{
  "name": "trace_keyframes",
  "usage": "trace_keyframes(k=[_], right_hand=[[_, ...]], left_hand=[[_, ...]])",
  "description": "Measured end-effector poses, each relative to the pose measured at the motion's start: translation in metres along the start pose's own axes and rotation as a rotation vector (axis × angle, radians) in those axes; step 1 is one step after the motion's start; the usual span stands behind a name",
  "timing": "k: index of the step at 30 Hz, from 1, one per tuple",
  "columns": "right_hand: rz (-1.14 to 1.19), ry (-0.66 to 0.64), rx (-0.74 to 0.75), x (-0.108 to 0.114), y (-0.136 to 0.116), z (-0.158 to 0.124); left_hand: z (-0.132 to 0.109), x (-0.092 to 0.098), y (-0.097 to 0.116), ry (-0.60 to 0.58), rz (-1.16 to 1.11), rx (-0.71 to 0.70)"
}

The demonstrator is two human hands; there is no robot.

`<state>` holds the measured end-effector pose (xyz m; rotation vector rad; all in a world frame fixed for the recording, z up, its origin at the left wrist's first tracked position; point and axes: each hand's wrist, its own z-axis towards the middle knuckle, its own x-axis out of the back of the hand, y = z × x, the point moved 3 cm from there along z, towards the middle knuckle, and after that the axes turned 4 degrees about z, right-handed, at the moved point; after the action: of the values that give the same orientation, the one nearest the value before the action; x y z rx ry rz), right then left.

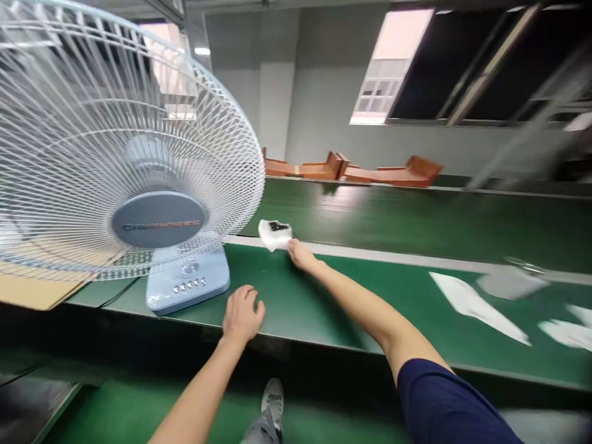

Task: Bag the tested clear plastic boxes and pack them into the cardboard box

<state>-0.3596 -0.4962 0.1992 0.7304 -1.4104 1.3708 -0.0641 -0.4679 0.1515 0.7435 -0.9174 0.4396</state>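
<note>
My right hand (301, 254) reaches out across the green bench, its fingers closed on the edge of a small white packet (268, 237) with a black patch on it. Whether the black patch is print or something inside, I cannot tell. My left hand (243, 311) is by the near edge of the bench, just right of the blue fan base. Its fingers are loosely bent and apart, with nothing in them.
A big blue-and-white fan (160, 219) stands on the left, beside brown cardboard (46, 290). White sheets (476, 305) and a blurred clear-looking bag (513, 280) lie to the right. Beyond a pale rail, orange-brown trays (393, 175) line the green conveyor belt (361, 213).
</note>
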Motion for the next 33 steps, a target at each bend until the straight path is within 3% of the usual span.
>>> trace_keyframes(k=[4,8,10,13,16,19,23,26,28,31,33], right_hand=[[0.022,-0.019,0.063,0.008,-0.002,-0.158],[0.083,-0.014,0.059,0.004,-0.022,-0.279],[0.09,-0.001,0.01,0.006,-0.032,-0.314],[0.115,0.019,-0.083,0.017,-0.044,-0.343],[0.209,0.039,-0.155,0.03,-0.058,-0.359],[0.289,0.106,-0.234,0.039,-0.072,-0.387],[0.312,0.095,-0.329,0.045,-0.084,-0.467],[0.288,0.113,-0.421,0.056,-0.088,-0.541],[0.266,0.213,-0.496,0.071,-0.091,-0.584],[0.229,0.465,-0.577,0.107,-0.101,-0.636],[0.202,0.596,-0.605,0.134,-0.114,-0.668]], left_hand=[[0.002,0.009,0.017,-0.057,-0.048,0.01],[0.013,0.003,0.075,-0.187,-0.072,-0.232],[0.018,-0.011,0.108,-0.377,-0.051,-0.39],[0.025,-0.034,0.137,-0.572,-0.028,-0.47],[0.03,-0.045,0.147,-0.542,-0.076,-0.493],[0.027,-0.043,0.147,-0.504,-0.078,-0.458],[0.015,-0.033,0.15,-0.424,-0.168,-0.327],[-0.011,-0.03,0.177,-0.427,-0.305,-0.287],[-0.046,-0.031,0.211,-0.485,-0.396,-0.367],[-0.125,-0.028,0.278,-0.606,-0.595,-0.556],[-0.186,-0.016,0.32,-0.682,-0.738,-0.684]])
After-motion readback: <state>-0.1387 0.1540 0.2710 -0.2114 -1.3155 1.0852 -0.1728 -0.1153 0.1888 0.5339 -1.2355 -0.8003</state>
